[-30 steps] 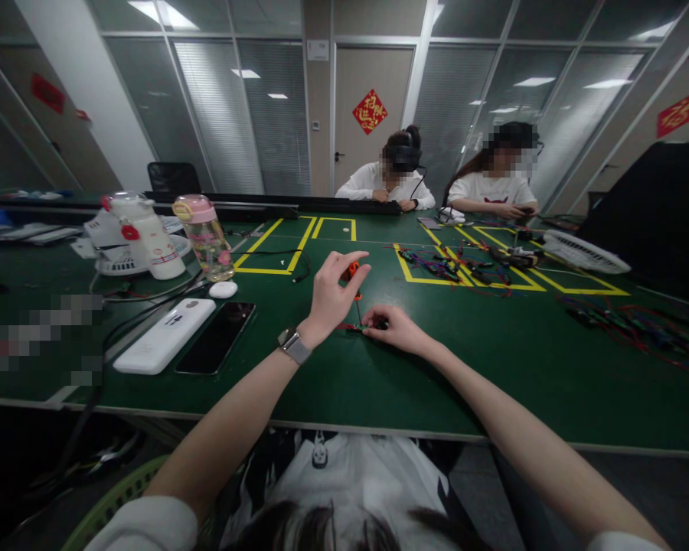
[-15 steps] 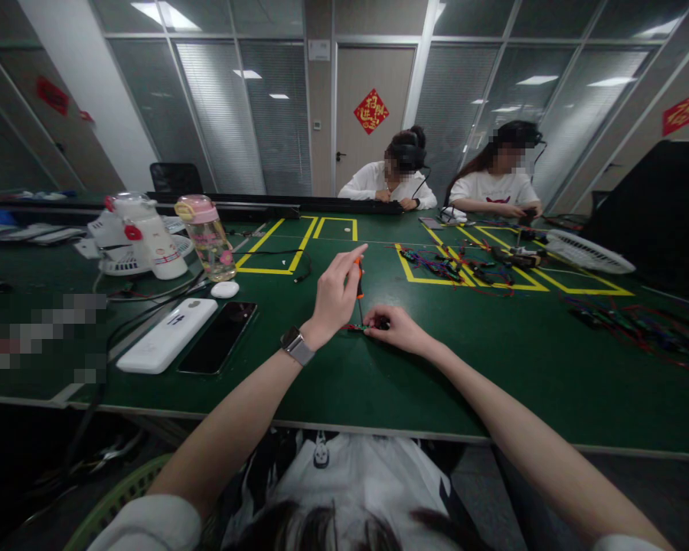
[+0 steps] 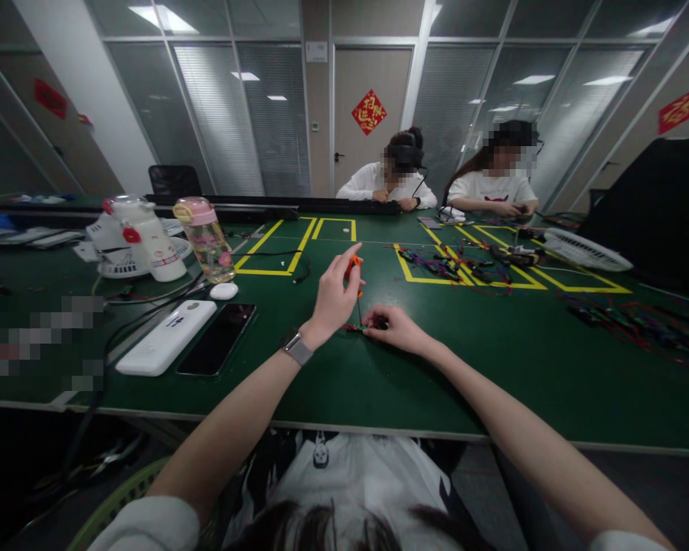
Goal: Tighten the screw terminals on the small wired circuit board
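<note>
Screwdriver (image 3: pixel 354 264) stood on a small green part (image 3: pixel 357 327)

Left hand (image 3: pixel 334 297): fingers partly curled, loosely closed about the orange handle, thumb across it. Shaft nearly upright, tip down at the part, which lies on the surface (image 3: pixel 430 398), in from the middle of the near edge. Right hand (image 3: pixel 400 329): thumb and fingertips pinched at the part's right end (something dark under them, too small to tell). Left along the near edge: black phone (image 3: pixel 218 340), white slab-like device (image 3: pixel 164 340). Toward the right edge: tangled wires (image 3: pixel 646 325). Far edge: two people (image 3: pixel 360 184).
</note>
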`<move>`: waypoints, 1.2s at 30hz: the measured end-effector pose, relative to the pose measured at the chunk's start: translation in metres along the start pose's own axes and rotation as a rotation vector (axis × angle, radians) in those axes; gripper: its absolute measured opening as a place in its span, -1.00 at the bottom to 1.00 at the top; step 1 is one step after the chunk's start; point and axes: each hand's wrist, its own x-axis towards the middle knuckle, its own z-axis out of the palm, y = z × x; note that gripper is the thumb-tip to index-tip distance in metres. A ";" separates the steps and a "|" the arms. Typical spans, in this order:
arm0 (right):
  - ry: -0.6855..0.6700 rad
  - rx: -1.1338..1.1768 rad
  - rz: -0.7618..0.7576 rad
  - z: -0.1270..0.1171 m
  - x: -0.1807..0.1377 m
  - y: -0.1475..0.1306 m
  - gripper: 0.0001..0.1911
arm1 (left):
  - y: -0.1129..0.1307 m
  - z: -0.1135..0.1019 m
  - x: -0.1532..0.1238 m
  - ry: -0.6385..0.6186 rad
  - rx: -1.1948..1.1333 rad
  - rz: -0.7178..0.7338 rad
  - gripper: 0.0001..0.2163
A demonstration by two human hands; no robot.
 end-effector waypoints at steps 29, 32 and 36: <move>0.011 0.010 -0.003 0.001 0.000 0.003 -0.87 | -0.019 -0.001 0.004 0.277 0.073 -0.115 -0.74; 0.004 0.041 0.022 0.001 0.001 0.003 -0.76 | -0.024 0.000 0.004 0.287 0.018 -0.172 -0.74; 0.044 0.036 0.059 0.002 0.001 0.003 -0.68 | -0.029 0.002 0.005 0.314 -0.083 -0.251 -0.74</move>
